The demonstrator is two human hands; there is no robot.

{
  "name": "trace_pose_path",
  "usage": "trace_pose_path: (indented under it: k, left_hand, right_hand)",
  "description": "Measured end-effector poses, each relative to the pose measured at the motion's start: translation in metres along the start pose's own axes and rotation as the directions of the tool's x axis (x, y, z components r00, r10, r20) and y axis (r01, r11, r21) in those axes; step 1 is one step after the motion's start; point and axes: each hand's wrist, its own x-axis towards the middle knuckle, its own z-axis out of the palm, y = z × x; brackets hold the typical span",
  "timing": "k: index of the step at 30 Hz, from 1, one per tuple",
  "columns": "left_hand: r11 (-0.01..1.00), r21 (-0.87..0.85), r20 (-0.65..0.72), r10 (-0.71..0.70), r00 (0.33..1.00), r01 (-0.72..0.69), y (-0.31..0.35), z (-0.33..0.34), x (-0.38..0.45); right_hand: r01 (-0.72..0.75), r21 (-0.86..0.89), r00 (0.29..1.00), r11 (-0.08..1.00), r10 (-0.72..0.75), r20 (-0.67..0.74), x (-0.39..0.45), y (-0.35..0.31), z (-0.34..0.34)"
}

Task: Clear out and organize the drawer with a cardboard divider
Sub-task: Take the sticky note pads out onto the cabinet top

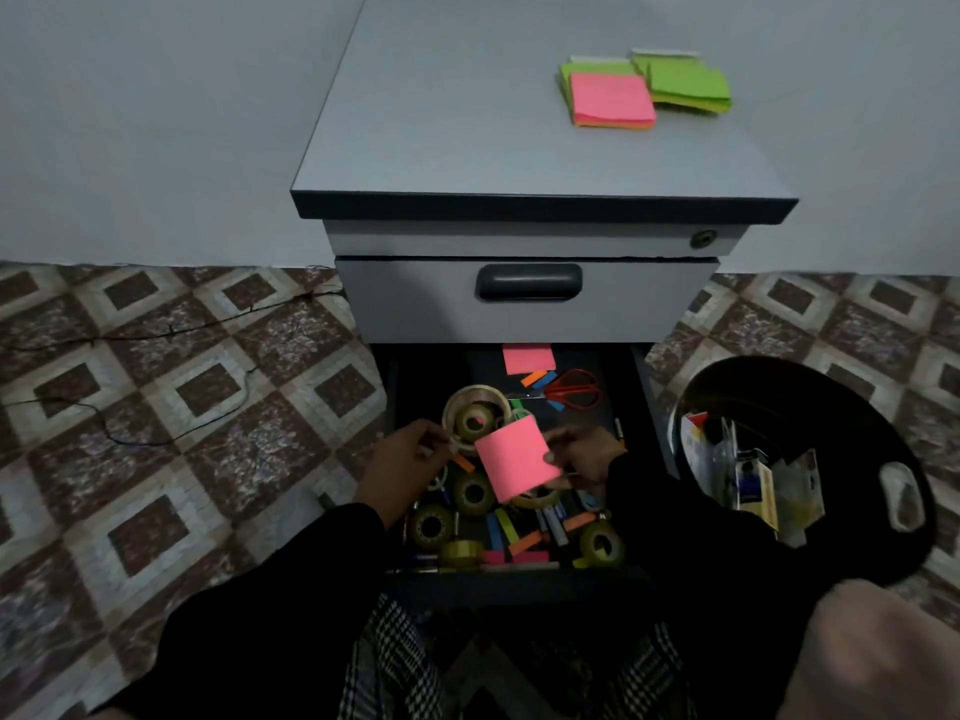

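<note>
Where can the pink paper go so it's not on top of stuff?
The cabinet top is bare in front of and to the left of the sticky note piles. In the open drawer, the back left corner, behind the big tape roll, looks free. The drawer's front half is packed with tape rolls, pens and paper strips.

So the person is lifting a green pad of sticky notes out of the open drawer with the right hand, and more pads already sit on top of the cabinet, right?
Not quite: the pad held by the right hand is pink, not green, as the head view shows. The rest holds: it is over the open drawer, and more pads sit on the cabinet top.
</note>
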Motion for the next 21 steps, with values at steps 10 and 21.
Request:
trace_pose_path:
  k: [10,21]
  left_hand:
    - [0.881,-0.383,0.273,-0.181,0.945,0.279,0.007,0.000,0.000]
    - [0.904,-0.401,-0.104,-0.207,0.973,0.150,-0.014,-0.019,0.020]
  right_hand:
    - [-0.005,0.275,0.974,0.961,-0.058,0.220,-0.013,-0.008,0.024]
    - [0.360,-0.880,0.877,0.309,-0.433,0.207,0.075,-0.021,0.013]
